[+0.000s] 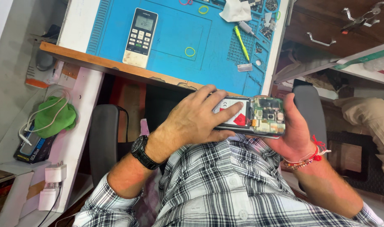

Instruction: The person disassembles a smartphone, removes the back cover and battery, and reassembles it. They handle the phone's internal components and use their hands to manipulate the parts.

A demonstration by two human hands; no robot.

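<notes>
Above the lap, before the desk edge: opened phone (253,117), back cover off, circuit board exposed. Left hand (192,122) laid over its battery, fingers curled around the body; right hand (295,130) cupping the camera end from below. On the blue mat (171,38) beyond: remote control (140,37), green screwdriver (241,42).

The left hand (192,122) covers the near end of the opened phone (251,117), hiding most of its battery (233,114). The right hand (295,130) conceals the phone's underside. Small parts (265,19) at the far right of the blue work mat (175,33) are too tiny to identify. The mat's far edge is cut off by the frame, as are the white cloth (235,10) and pliers (364,17).
</notes>
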